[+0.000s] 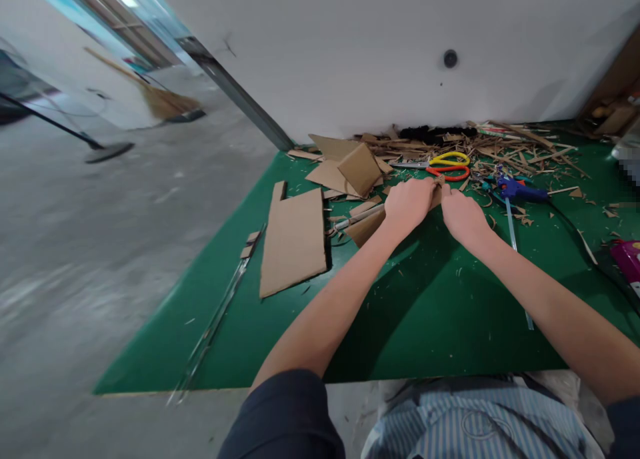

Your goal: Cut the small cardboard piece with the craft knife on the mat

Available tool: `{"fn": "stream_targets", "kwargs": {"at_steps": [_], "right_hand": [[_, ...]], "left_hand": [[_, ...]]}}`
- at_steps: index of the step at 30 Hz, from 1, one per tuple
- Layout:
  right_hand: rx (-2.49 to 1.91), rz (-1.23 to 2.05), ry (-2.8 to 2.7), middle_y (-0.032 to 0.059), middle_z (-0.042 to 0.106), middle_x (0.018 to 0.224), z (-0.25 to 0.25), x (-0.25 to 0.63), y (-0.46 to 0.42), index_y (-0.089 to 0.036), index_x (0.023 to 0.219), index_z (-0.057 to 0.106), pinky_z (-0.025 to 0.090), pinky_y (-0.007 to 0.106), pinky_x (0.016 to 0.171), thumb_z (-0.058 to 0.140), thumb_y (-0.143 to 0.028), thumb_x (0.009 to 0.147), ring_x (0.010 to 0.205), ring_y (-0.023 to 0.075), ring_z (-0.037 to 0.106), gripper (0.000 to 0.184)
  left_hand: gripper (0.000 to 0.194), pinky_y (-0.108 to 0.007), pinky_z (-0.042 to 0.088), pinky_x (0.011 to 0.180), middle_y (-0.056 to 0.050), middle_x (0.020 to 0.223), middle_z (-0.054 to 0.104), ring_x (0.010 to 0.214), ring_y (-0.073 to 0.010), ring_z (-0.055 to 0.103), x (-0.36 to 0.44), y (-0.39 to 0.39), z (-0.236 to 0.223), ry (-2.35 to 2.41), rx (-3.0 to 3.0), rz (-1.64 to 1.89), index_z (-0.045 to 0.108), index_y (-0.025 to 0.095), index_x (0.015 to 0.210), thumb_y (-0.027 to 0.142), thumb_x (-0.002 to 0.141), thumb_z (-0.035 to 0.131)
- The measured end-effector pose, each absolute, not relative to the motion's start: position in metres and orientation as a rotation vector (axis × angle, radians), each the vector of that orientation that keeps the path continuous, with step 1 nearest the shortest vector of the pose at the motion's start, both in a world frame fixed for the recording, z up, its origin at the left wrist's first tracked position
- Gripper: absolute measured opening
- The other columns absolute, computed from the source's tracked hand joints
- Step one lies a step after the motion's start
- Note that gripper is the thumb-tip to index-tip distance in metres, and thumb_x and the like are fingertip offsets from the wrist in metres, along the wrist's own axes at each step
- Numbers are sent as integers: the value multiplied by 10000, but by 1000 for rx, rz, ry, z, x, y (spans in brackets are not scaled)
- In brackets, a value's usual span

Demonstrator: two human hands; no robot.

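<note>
My left hand (407,204) is closed over a brown cardboard piece (367,227) that lies on the green table (410,312). My right hand (463,213) meets it at the same piece, its fingers curled onto the cardboard's far end. The part between the two hands is hidden by my fingers. A knife or metal tool (353,220) lies just left of my left hand, partly under the cardboard.
A large cardboard sheet (294,240) lies to the left, with a metal ruler (220,312) beside it. Folded cardboard (359,169), yellow and orange scissors (447,165), a blue glue gun (520,191) and many scraps lie near the white wall. A broom (160,102) stands on the floor.
</note>
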State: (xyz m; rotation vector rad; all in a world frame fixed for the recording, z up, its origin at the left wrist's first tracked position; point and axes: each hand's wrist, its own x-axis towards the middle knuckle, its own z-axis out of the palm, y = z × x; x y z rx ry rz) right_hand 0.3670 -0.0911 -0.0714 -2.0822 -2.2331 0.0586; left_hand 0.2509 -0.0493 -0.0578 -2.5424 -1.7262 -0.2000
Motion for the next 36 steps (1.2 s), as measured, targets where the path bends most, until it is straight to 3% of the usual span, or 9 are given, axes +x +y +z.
{"fn": "stream_targets", "kwargs": {"at_steps": [10,18,24,36], "right_hand": [[-2090,-14,-2266,216,673,1117,-75,374,-90,-69,1318,449,532,336,731,303,-93,957,922,262,716,390],[-2183,-128,-2177,208,726,890,-87,372,-94,-73,1109,559,512,333,730,306,-88,957,899,279,733,296],[-2175,-36,-2170,210,727,968,-87,382,-98,-97,1116,555,519,356,721,286,-237,1008,885,293,732,323],[-2157,-70,-2154,199,745,900,-81,384,-96,-82,1056,629,522,358,698,293,-275,1025,854,294,740,389]], "left_hand": [[351,-439,541,792,-152,996,724,974,-347,700,250,-51,-57,-1707,-2562,-128,626,175,1144,350,995,361],[304,-429,544,782,-140,995,721,974,-351,694,253,-51,-56,-1763,-2538,-139,635,184,1116,342,969,420],[307,-447,545,778,-145,997,721,961,-362,695,252,-51,-56,-1790,-2544,-162,640,182,1101,347,968,419],[316,-456,554,767,-150,975,726,929,-359,707,253,-49,-58,-1791,-2512,-159,636,179,1100,366,970,417]]}}
